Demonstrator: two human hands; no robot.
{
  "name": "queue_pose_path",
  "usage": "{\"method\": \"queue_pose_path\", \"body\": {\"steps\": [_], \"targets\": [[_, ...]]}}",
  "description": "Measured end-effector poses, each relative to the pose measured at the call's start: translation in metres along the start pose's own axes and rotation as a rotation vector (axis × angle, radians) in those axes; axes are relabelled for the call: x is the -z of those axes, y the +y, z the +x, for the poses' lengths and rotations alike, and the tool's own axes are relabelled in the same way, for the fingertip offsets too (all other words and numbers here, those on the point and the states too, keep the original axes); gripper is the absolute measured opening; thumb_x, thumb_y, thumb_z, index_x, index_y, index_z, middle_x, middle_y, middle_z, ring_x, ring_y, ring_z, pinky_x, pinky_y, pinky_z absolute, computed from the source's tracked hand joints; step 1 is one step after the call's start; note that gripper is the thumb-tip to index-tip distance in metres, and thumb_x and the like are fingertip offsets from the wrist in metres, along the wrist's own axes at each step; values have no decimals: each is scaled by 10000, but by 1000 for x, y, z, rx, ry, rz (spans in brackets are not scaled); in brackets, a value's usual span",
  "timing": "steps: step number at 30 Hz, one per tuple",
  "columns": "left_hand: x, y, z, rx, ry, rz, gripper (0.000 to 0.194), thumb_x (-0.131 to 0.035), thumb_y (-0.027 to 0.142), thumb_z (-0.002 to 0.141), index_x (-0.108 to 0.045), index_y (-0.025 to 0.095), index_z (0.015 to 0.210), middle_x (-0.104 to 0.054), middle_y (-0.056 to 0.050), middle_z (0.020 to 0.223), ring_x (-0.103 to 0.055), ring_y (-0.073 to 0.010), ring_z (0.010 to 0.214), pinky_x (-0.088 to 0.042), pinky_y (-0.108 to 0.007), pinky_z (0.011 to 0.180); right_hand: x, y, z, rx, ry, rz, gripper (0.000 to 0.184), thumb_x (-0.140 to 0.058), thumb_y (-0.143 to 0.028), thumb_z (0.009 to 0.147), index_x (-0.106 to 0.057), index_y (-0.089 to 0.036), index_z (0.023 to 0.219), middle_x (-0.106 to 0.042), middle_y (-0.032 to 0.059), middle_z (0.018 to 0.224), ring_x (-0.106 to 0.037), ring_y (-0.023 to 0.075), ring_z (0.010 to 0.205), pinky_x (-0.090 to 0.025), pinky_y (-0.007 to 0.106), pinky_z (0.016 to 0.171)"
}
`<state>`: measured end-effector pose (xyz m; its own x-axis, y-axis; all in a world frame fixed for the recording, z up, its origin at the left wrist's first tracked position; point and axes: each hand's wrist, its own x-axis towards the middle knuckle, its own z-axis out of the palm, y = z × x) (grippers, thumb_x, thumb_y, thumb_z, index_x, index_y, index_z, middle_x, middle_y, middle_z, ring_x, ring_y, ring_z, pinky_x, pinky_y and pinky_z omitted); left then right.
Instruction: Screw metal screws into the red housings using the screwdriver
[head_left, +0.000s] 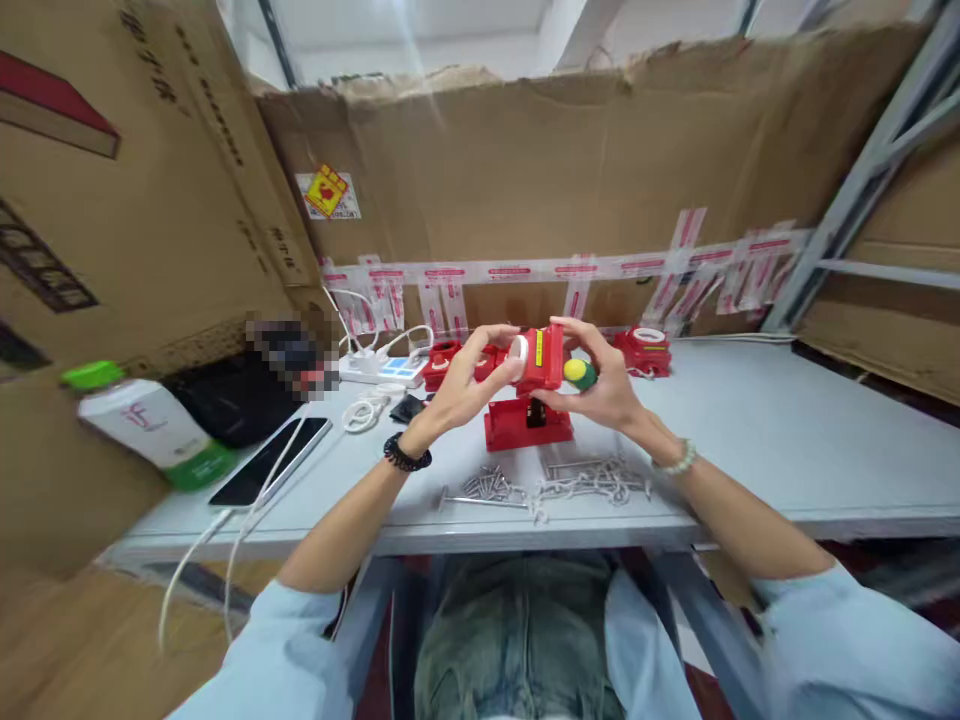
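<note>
A red box-like housing (546,360) with a yellow label and a white round part is held up over the table between both hands. My left hand (469,385) is closed on its left side, thumb near the white part. My right hand (604,390) grips its right side and also has a green tool handle with a yellow end (580,374), seemingly a screwdriver, its shaft hidden. Just below lies an open red base (517,428) with a black part in it. Several screws (491,484), a T-shaped metal rod (484,502) and thin chains (611,484) lie nearer me.
More red housings stand behind, one at right (645,352) and one at left (442,362). A power strip (382,370), coiled white cable (364,413), phone (271,463) and white-green bottle (150,425) occupy the left. Cardboard (495,170) walls the back.
</note>
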<state>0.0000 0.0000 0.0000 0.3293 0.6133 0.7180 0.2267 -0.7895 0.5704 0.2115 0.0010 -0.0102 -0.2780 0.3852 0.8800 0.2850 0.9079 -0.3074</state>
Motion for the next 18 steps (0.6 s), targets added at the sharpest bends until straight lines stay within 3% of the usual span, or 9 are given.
{"method": "queue_pose_path", "body": {"steps": [5, 7, 10, 12, 15, 18], "targets": [[7, -3, 1, -90, -110, -24, 503, -686, 427, 834, -532, 236, 1273, -562, -108, 1317, -550, -256, 1183, -444, -413, 1000, 4, -3, 1, -25, 6, -10, 804, -856, -306, 595, -508, -234, 1316, -641, 81, 1236, -660, 232, 1029, -553, 376, 909], [7, -3, 0, -62, -96, -32, 546, -637, 448, 868, -472, 258, 1352, -550, -107, 1338, -537, -261, 1209, -446, -424, 993, 4, -4, 1, -36, 13, -4, 798, -850, -329, 606, -504, -241, 1319, -642, 77, 1232, -662, 232, 1020, -554, 384, 917], [6, -3, 1, -2, -56, 43, 412, -521, 455, 938, -545, 219, 1275, -631, -103, 1187, -591, -237, 1088, -452, -437, 966, 4, -6, 1, -44, 5, -28, 780, -835, -376, 623, -505, -246, 1318, -640, 76, 1243, -663, 235, 1012, -561, 391, 907], [6, -2, 1, -59, -77, 75, 381, -578, 430, 910, -588, 215, 1224, -632, -102, 1202, -588, -235, 1089, -444, -430, 982, 4, -7, 1, -42, 1, -40, 769, -826, -385, 633, -505, -241, 1317, -637, 80, 1253, -662, 237, 1021, -558, 396, 916], [7, -1, 1, -129, -97, 41, 556, -669, 405, 850, -491, 258, 1356, -549, -105, 1359, -530, -252, 1212, -433, -417, 1015, 4, -8, 2, -40, 2, -37, 765, -826, -369, 635, -505, -229, 1316, -630, 89, 1271, -661, 238, 1034, -554, 394, 926], [6, -1, 0, -40, -47, 32, 482, -568, 433, 917, -486, 229, 1346, -595, -112, 1271, -571, -235, 1131, -452, -423, 983, 5, -8, 2, -46, -6, -50, 761, -820, -380, 641, -505, -227, 1317, -634, 90, 1266, -664, 239, 1024, -561, 391, 905]]}}
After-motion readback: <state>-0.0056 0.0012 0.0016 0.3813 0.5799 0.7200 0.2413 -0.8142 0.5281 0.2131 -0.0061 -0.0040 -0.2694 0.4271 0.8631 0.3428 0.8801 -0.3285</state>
